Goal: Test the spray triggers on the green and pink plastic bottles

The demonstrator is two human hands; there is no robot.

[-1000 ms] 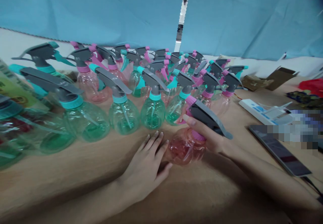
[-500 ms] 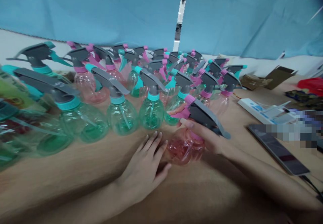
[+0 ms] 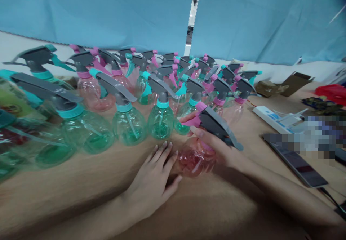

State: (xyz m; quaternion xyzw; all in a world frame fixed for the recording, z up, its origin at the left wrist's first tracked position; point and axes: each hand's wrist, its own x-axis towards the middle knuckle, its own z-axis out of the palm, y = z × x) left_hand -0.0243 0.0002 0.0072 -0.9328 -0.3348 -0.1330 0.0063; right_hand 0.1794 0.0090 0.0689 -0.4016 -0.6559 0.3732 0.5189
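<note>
My right hand is wrapped round the neck of a pink spray bottle, with a finger at its pink trigger. The bottle's grey and pink spray head tilts, nozzle to the upper left. Flat on the wooden table lies my left hand, fingers spread, just left of that bottle and holding nothing. Past my left fingertips stands a green spray bottle with a turquoise collar. Another green spray bottle is to its left. My right hand partly hides a further green bottle behind it.
Rows of pink and green spray bottles fill the back, with a larger-looking green bottle at left. A power strip, a phone with a cable, and an open cardboard box are on the right. A blue curtain hangs behind.
The view has shifted very slightly, so everything sits a little further left. Both hands keep their places, the right still round the pink spray bottle.
</note>
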